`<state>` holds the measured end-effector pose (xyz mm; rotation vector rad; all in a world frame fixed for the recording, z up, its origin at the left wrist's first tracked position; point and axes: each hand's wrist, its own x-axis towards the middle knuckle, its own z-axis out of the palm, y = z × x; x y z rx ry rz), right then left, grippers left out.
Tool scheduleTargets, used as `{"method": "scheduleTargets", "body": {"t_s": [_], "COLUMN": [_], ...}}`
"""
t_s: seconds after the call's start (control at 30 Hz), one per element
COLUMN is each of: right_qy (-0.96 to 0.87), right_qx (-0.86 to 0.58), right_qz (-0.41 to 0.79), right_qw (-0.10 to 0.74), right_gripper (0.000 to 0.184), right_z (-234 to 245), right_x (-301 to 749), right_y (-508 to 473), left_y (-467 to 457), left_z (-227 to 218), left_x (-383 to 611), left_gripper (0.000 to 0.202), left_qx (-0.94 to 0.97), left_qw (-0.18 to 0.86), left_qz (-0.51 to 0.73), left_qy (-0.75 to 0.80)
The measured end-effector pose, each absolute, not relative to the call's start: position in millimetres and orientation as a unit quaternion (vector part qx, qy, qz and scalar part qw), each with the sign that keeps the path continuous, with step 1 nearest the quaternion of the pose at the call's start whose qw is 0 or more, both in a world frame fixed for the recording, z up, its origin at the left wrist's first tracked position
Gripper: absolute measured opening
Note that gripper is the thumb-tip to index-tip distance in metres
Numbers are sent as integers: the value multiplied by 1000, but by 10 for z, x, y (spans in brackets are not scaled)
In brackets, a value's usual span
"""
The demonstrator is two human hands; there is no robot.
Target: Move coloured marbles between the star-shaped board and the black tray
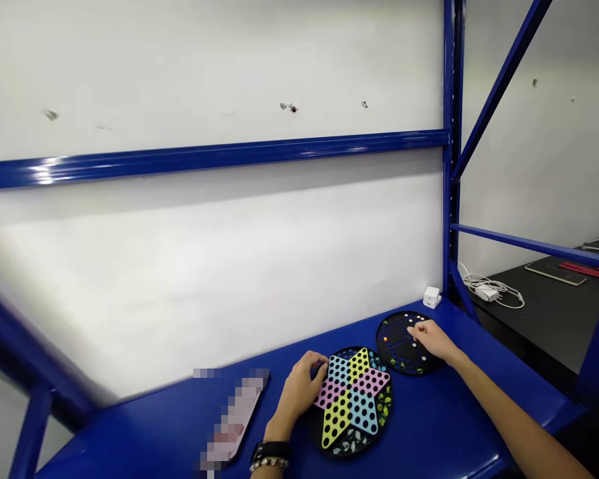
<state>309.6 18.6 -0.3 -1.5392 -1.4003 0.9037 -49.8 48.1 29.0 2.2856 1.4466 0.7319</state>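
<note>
A round black Chinese checkers board (pixel 349 386) with a star in yellow, blue and pink lies on the blue shelf. Small pieces in blue, green and clear fill the pockets around the star. My left hand (pixel 302 386) is curled around the board's left rim, thumb and fingers bent against it. Just behind and to the right lies a round black lid-like disc (pixel 399 349) with several small white pieces, some green ones and an orange one on it. Over this disc, my right hand (pixel 432 339) has its fingertips pinched together; anything between them is too small to make out.
On the shelf (pixel 170 436) at left lies a flat phone-like slab (pixel 239 419), partly blurred out. A white charger block (pixel 432 297) stands by the blue post (pixel 450 199). Beyond the frame, a dark table (pixel 539 306) bears a coiled white cable (pixel 489 289).
</note>
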Motion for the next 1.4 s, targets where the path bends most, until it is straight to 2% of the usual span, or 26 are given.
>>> {"method": "scheduleTargets", "body": {"t_s": [0.13, 0.27, 0.6, 0.8, 1.2, 1.4], "right_qy": [-663, -705, -750, -783, -756, -781], "right_qx": [-677, -667, -635, -606, -645, -616], "right_qz": [166, 88, 41, 4, -11, -3], "right_qw": [275, 224, 181, 141, 109, 98], "right_gripper": [36, 29, 37, 34, 42, 46], "right_z": [-36, -36, -89, -92, -49, -12], "right_x": [2991, 2762, 2543, 2509, 2487, 2489], "right_y": [22, -70, -54, -102, -122, -129], "left_y": [484, 486, 509, 504, 521, 526], "left_z": [278, 273, 248, 249, 237, 227], "left_x": [-498, -499, -499, -495, -523, -530], "left_gripper": [24, 26, 26, 26, 25, 26], "left_qx": [805, 806, 808, 804, 802, 800], "left_qw": [165, 166, 168, 171, 164, 172], "left_qz": [264, 262, 261, 260, 267, 257], "left_qy": [506, 504, 500, 507, 510, 515]}}
